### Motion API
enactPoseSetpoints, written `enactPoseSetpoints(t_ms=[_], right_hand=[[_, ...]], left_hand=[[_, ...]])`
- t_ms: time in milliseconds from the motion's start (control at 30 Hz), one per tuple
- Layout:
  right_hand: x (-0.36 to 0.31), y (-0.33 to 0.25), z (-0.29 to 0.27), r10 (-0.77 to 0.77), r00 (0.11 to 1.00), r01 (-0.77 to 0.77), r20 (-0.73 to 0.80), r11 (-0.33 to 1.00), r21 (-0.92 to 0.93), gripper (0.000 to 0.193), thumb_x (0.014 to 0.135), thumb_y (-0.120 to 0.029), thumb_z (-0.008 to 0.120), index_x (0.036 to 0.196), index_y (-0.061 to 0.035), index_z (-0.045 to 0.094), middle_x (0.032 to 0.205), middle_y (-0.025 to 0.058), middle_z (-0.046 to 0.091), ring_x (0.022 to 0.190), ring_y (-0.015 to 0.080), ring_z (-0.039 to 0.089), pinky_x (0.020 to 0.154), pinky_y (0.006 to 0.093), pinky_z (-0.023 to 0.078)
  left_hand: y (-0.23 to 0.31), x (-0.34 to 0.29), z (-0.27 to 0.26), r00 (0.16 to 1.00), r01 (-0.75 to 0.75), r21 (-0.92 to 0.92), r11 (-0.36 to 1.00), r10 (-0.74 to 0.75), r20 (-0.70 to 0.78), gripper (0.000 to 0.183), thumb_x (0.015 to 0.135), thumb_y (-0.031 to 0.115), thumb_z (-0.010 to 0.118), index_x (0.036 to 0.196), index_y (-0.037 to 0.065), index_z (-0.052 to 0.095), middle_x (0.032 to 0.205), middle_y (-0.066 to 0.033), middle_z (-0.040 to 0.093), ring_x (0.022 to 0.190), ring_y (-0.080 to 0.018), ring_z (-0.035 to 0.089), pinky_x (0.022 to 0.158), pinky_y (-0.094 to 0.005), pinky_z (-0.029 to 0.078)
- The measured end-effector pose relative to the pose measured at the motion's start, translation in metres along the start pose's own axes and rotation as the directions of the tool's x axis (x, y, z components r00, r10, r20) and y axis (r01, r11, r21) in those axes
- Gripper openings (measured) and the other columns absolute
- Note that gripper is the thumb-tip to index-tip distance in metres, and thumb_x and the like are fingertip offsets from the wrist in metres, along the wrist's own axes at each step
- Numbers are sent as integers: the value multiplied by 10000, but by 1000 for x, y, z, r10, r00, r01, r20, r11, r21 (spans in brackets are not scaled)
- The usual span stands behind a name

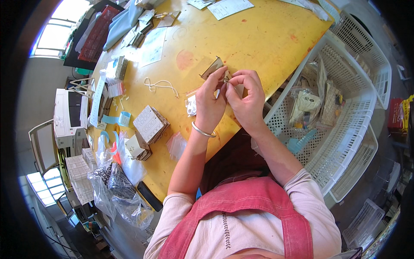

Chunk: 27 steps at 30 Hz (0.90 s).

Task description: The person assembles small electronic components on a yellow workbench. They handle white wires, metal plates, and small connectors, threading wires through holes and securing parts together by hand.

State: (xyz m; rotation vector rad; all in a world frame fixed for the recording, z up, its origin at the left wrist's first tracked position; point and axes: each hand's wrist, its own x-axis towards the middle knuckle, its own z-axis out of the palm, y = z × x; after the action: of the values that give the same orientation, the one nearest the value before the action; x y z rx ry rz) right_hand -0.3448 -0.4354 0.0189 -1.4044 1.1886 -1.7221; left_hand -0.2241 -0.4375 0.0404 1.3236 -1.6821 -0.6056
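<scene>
Both hands meet over the near edge of a yellow table (pixel 241 39). My left hand (pixel 210 103), with a silver bangle on its wrist, pinches a small thin wooden piece (pixel 213 67) between fingertips. My right hand (pixel 246 97) closes on the same small piece from the right, fingertips touching the left hand's. A small clear bag (pixel 190 103) of parts lies just under the left hand. What sits between the fingertips is too small to make out.
A stack of laser-cut wooden sheets (pixel 150 124) lies left of the hands, a white cord (pixel 160 85) beyond. Clear plastic bags (pixel 116 181) pile at the table's left end. White plastic baskets (pixel 345 142) with packets stand to the right. Papers (pixel 228 7) lie at the far edge.
</scene>
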Motion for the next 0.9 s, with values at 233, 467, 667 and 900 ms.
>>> enactPoseSetpoints(t_ms=[233, 467, 667, 900], right_hand=[[-1, -2, -1, 16, 1000, -16, -2, 1000, 20, 115, 857, 10, 745, 940, -26, 674, 1098, 145, 651, 1038, 311, 651, 924, 430, 523], [-3, -4, -7, -28, 1000, 28, 0, 1000, -14, 78, 906, 21, 723, 962, -16, 682, 1135, 103, 652, 1037, 216, 650, 929, 327, 521], [-1, -56, -44, 110, 945, -240, 307, 871, 428, 60, 929, 21, 733, 954, -9, 688, 1036, 110, 677, 966, 180, 639, 853, 317, 522], [-2, -162, -80, -530, 560, -627, 637, 233, 744, 110, 931, 52, 763, 1009, 11, 698, 979, 118, 666, 860, 258, 655, 782, 326, 513]], left_hand=[[0, 0, 1, 1000, 7, 8, 1000, -7, 3, 483, 928, -122, 677, 1389, 22, 663, 1130, -142, 756, 965, -218, 769, 859, -336, 600], [-7, -4, -6, 1000, 9, -115, 993, -12, -23, 434, 1009, -114, 615, 1421, 17, 645, 1278, -108, 745, 1100, -159, 728, 943, -288, 582], [7, -32, -27, 979, 63, -339, 939, -125, -163, 380, 1051, -93, 577, 1418, -9, 626, 1270, -133, 735, 1072, -210, 763, 922, -301, 611], [24, -83, -45, 974, 78, -324, 943, -142, -179, 394, 1062, -66, 596, 1453, -21, 599, 1282, -148, 736, 1063, -187, 745, 942, -306, 601]])
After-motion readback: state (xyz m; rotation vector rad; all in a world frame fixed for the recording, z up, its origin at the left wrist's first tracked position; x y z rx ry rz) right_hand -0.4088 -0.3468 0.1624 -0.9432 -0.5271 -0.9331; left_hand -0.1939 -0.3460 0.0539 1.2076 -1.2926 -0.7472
